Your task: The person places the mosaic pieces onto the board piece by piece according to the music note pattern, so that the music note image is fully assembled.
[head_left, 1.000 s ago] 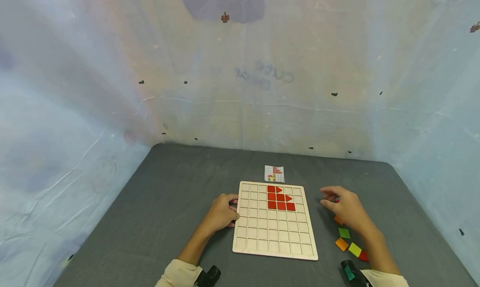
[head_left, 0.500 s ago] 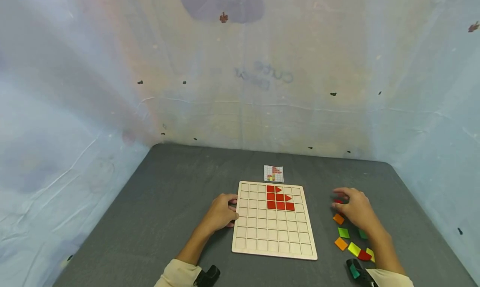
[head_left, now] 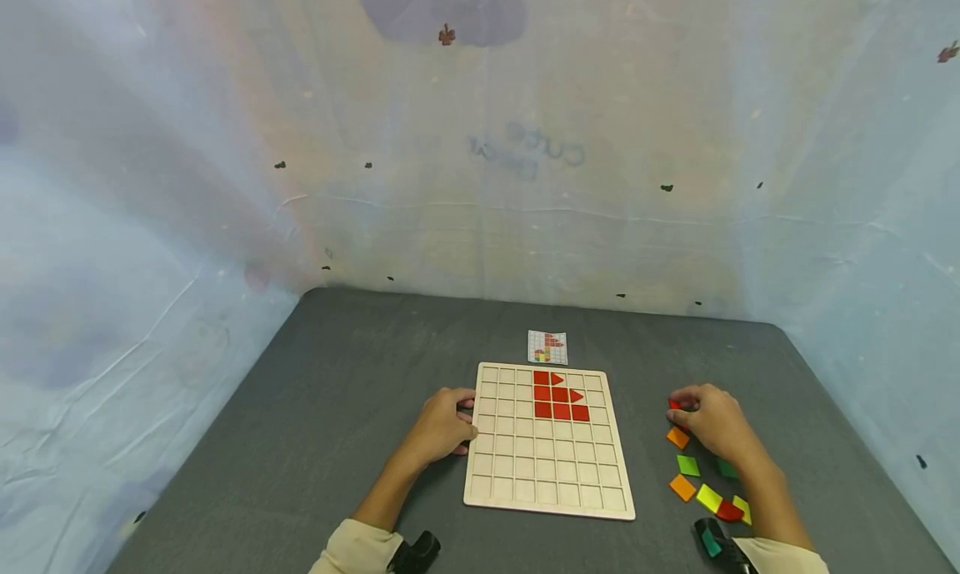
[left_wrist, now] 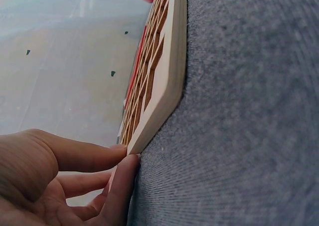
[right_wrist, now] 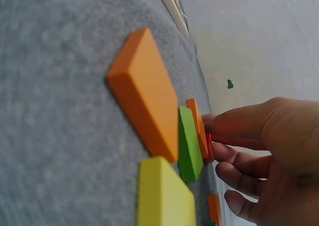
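Note:
My left hand (head_left: 441,424) pinches the left edge of a pale wooden grid board (head_left: 549,511). In the left wrist view, the thumb (left_wrist: 89,156) lies on the board's edge (left_wrist: 172,61) and a finger touches it from the side. Several red tiles (head_left: 561,411), some square and some pointed, sit in the board's upper cells. Right of the board, my right hand (head_left: 712,420) pinches a small red tile (head_left: 673,405) on the table. The fingers partly hide that tile, so its shape cannot be told. In the right wrist view, the red tile (right_wrist: 210,148) shows between thumb and finger.
Beside the right forearm lie loose tiles: orange (head_left: 682,487), green (head_left: 687,466), yellow (head_left: 708,498) and red (head_left: 729,511). A small printed pattern card (head_left: 547,347) lies behind the board. The dark grey table (head_left: 360,349) meets pale hanging sheets (head_left: 480,182) at the back and sides.
My right hand has moved right, away from the board, then slightly down onto the red tile, and its fingers have closed. The left hand stays at the board's edge.

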`<action>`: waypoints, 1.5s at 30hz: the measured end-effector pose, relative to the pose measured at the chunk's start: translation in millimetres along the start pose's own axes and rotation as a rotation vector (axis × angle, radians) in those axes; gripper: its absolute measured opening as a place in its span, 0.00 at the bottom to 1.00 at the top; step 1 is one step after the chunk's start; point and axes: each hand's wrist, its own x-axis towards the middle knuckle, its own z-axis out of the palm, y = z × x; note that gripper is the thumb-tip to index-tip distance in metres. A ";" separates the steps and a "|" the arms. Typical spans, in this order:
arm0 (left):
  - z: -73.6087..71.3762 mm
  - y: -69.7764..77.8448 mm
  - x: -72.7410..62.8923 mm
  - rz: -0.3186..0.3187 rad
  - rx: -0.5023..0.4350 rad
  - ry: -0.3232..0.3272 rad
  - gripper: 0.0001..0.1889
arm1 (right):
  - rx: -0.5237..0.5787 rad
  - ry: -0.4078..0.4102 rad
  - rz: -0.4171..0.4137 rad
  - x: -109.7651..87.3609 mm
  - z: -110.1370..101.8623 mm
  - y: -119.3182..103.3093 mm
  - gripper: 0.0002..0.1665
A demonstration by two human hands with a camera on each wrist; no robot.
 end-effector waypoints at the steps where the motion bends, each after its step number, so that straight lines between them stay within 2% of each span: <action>1: 0.1 0.0 0.2 0.000 0.000 0.001 0.32 | -0.001 -0.004 0.003 0.6 0.0 -0.3 0.18; 19: 0.5 -0.8 -0.5 0.002 0.015 -0.002 0.32 | 0.001 -0.015 0.059 0.3 3.2 -9.9 0.15; 28: 1.2 -0.4 -0.5 0.007 0.022 0.004 0.33 | 0.002 0.036 -0.020 -1.2 7.9 -20.4 0.14; 45: 1.6 -1.8 -0.5 0.008 0.016 0.007 0.33 | 0.044 0.046 -0.072 -0.5 23.5 -57.4 0.14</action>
